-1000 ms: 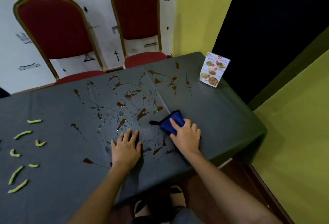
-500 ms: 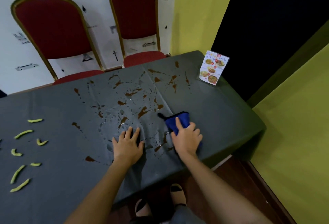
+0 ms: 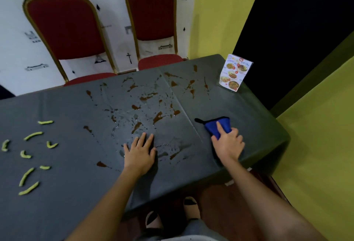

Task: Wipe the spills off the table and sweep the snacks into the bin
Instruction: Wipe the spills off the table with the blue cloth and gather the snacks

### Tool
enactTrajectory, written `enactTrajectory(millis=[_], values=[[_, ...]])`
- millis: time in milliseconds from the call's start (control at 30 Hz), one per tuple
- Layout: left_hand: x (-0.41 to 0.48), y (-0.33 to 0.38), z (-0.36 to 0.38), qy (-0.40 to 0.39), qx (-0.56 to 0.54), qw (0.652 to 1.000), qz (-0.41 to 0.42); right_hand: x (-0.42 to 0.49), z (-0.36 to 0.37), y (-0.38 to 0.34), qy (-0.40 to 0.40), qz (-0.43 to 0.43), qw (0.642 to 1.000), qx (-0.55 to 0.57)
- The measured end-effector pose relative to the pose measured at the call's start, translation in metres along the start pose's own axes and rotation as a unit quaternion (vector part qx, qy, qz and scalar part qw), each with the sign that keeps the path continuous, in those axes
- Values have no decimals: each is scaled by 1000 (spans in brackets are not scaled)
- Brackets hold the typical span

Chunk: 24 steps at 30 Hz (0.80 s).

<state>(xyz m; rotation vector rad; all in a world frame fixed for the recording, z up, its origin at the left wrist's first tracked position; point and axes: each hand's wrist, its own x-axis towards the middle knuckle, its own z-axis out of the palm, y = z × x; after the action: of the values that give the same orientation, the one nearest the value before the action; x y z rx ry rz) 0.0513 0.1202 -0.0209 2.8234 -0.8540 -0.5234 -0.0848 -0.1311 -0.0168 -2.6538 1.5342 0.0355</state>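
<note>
Brown spills (image 3: 157, 116) and clear wet patches dot the middle and far right of the dark grey tablecloth (image 3: 76, 106). My right hand (image 3: 228, 144) presses a blue cloth (image 3: 218, 126) flat on the table near its right end, index finger stretched over it. My left hand (image 3: 139, 153) lies flat with fingers spread on the wet patch near the front edge, holding nothing. Several green snack pieces (image 3: 32, 135) are scattered at the table's left. No bin is in view.
A standing menu card (image 3: 234, 73) is at the far right corner of the table. Two red chairs with gold frames (image 3: 65, 30) (image 3: 153, 14) stand behind the table against the wall. My sandalled feet (image 3: 189, 205) show below the front edge.
My right hand has slid the blue cloth to the right, away from the spills and toward the table's right end. My left hand has stayed flat in place.
</note>
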Motion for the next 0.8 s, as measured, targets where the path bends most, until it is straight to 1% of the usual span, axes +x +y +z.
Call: enactTrajectory(millis=[67,133,233,367,467,533,633,733,800], values=[[-9,-10,1,34,-19,999,10,-6,0,-10,-5,29,1000,-3],[-25,-25,4,72,-25,997,-1,-20,2,-29,-5,17,1000,-7],[-51,-50,10,115,-44,990,-74,-48,5,-60,7,-60,998,-9],[-82,-83,17,155,-47,972,-171,-82,11,-101,-23,-184,983,-4],[-96,-105,20,166,-59,955,-239,-79,12,-101,-33,-216,976,-6],[-105,-117,23,164,-72,948,-265,-64,9,-88,-21,-206,978,-9],[-115,-127,28,154,-87,945,-274,-35,4,-68,-4,-136,991,-4],[-118,-129,32,146,-75,948,-272,-21,0,-65,-21,-56,998,1],[-118,-129,33,147,-77,947,-273,-26,0,-79,-36,-17,999,6]])
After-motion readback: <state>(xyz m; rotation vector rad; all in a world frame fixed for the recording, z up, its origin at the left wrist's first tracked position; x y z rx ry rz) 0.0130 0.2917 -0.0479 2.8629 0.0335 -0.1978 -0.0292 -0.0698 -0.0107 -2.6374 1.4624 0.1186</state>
